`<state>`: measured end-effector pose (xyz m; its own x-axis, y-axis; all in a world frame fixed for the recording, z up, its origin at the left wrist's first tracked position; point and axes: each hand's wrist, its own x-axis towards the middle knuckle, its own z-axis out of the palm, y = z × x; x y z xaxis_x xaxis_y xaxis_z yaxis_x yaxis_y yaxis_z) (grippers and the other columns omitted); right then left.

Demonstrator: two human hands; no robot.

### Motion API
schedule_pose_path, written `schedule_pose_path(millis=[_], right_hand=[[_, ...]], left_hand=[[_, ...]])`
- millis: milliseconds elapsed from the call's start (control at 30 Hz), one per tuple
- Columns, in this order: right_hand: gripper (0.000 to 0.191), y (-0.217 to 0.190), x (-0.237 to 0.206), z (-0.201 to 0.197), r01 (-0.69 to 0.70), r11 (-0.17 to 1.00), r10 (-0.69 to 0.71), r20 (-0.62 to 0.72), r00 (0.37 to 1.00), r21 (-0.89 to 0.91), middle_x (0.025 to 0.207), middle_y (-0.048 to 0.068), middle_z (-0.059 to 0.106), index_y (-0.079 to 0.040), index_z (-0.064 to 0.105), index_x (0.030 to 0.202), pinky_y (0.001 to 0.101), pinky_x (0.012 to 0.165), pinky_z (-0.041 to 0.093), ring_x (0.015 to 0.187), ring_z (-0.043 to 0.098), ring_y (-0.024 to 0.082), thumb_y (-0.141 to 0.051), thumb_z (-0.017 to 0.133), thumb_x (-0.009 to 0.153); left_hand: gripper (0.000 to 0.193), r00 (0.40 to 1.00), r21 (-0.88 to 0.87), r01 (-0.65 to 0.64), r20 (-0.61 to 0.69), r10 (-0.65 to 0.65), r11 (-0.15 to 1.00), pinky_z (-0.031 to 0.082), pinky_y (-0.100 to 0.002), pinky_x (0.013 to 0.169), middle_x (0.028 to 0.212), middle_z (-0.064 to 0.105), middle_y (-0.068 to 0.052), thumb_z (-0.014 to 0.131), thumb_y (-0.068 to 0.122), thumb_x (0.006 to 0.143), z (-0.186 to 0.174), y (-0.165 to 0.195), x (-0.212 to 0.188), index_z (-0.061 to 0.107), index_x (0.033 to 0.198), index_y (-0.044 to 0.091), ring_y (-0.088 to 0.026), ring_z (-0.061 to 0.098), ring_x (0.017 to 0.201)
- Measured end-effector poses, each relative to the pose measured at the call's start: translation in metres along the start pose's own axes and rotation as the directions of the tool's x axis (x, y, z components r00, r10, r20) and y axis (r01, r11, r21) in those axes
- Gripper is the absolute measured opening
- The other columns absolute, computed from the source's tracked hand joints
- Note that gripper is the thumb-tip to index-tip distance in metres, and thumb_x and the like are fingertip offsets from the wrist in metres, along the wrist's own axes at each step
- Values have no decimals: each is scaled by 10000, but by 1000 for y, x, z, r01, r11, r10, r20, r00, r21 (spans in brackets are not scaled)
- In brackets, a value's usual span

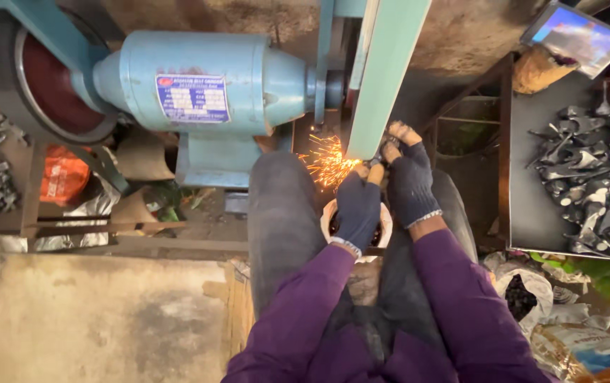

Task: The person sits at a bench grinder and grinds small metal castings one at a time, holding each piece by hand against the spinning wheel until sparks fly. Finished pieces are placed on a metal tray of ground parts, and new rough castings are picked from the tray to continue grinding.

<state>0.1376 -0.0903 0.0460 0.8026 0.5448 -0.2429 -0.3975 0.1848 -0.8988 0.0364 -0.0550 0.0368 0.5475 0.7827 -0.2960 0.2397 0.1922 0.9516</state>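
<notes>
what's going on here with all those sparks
A seated person in purple sleeves and dark gloves presses a small metal piece against the green sanding belt of a blue grinding machine. The left hand and right hand grip the piece together, and orange sparks fly off to the left. A tray of similar grey metal parts sits to the right.

Dim workshop light, sharp focus; orange sparks [330, 162] glow brightly just beside the left hand [358, 206], edges slightly stretched
</notes>
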Motion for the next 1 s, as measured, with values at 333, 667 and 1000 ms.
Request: schedule_pose_path(millis=[333,667,1000], right_hand=[[231,37,-48,-2,148,878,-45,229,972,-456,821,70,685,7,694,931,313,709,496,765,624,148,-197,650,1031],[209,58,-52,42,196,688,-302,-30,953,-699,849,129,719,-46,687,1012,360,674,539,736,699,225,-246,651,965],[196,14,-41,20,198,582,-126,153,980,-788,886,168,713,-55,709,1021,422,708,543,820,712,340,-231,665,946]], left_hand=[[228,990,-381,-112,38,137,918,454,-267,675,899,644,-57,600,170,1085,-49,-44,22,646,1161,-39,-99,561,772],[283,966,204,-225,-80,245,953,501,-288,672,889,705,-70,548,258,1084,-60,-13,22,694,1131,20,-105,650,758],[302,1000,-335,0,-16,-6,942,527,-272,682,923,675,-37,597,305,1032,-54,-63,24,677,1084,19,-83,614,804]])
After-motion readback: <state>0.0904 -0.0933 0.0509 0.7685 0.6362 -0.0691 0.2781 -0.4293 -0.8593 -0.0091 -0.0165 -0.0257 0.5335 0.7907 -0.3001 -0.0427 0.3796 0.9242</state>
